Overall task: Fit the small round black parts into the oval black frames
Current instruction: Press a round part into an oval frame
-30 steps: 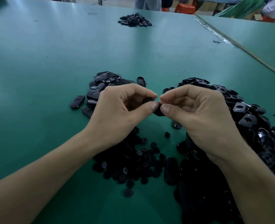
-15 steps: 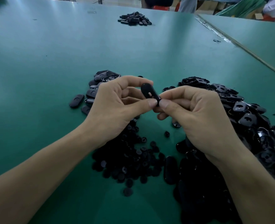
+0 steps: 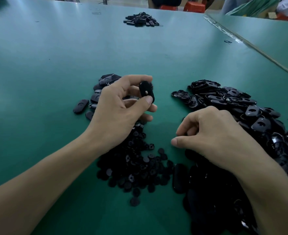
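The frame point(image 3: 146, 91) is up off the table, nearly upright, pinched between the thumb and forefinger of the left hand point(image 3: 119, 106), a small pale spot on the face turned to the person. Below and nearer lie the round parts point(image 3: 136, 165) in a heap. The right hand point(image 3: 212, 134) is low just right of them, fingers curled, thumb tip by the forefinger; I cannot tell whether it pinches anything. Loose frames point(image 3: 241, 107) pile up at right, closed ovals point(image 3: 97, 97) lie behind the left hand, and a far heap point(image 3: 140, 19) sits across the green table point(image 3: 46, 65).
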A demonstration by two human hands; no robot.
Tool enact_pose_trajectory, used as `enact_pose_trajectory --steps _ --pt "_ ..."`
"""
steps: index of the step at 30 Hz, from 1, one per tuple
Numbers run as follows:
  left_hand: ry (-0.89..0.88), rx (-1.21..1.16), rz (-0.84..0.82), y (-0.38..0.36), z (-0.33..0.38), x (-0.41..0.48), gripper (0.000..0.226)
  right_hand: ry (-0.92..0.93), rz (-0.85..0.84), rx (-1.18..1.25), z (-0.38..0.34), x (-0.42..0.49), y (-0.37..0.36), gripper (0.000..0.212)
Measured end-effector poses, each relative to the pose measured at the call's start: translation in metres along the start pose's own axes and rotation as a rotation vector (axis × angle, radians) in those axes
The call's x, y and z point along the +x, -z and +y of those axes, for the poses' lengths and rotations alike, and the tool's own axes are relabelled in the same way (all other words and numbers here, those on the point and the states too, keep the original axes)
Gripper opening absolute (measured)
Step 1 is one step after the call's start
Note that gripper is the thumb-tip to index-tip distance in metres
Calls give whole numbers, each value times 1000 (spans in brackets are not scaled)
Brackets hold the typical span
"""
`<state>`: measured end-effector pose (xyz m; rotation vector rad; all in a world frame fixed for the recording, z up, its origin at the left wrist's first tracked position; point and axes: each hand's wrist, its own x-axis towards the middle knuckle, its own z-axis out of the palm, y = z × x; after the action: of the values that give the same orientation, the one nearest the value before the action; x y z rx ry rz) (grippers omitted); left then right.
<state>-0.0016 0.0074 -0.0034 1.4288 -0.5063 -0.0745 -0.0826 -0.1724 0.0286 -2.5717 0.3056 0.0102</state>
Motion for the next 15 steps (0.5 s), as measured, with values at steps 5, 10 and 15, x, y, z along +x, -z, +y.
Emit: enact_pose_trajectory --steps 5,10,15 --pt "-8 21 9 3 -1 2 28 6 -8 -48 0 2 -3 14" --pt "-53 61 -14 2 -2 2 25 81 104 -90 1 5 -8 17" --pt "-59 104 -20 1 -3 1 31 147 198 119 -5 4 -11 18"
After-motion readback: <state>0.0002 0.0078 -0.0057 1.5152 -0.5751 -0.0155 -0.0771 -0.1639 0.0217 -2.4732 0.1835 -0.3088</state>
